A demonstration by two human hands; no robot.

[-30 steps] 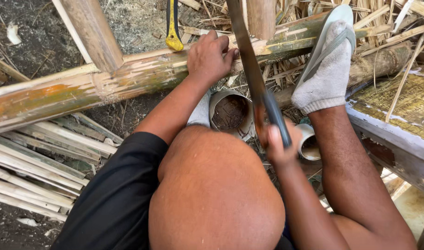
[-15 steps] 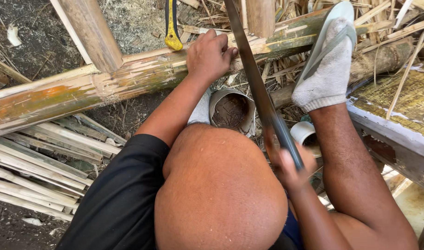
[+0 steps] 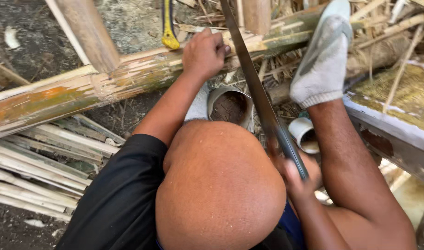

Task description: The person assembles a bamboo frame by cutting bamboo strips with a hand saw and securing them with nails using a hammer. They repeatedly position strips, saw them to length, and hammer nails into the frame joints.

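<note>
The bamboo pole [image 3: 128, 81] lay across the upper part of the view, running from the lower left up toward the right, its green and orange skin scraped pale in patches. The left hand [image 3: 203, 53] rested on top of it with the fingers [image 3: 216, 44] curled down over the far side, pressing the pole in place just beside the saw blade [image 3: 253, 88]. The blade crossed the pole at a slant and ran down toward the right hand [image 3: 297, 173], whose fingers were wrapped tight around the dark handle [image 3: 293, 155] near the raised knee [image 3: 221, 185]. A foot in a grey sock [image 3: 323, 65] was planted on the pole to the right of the blade. Below the pole, between the arm and the blade, sat a cut bamboo section [image 3: 230, 106] with its hollow end facing up, and a smaller pale tube [image 3: 304, 134] lay near the shin. A heap of split bamboo strips [image 3: 40, 162] lay on the ground at left. A yellow handled tool [image 3: 168, 25] lay above the pole.
</note>
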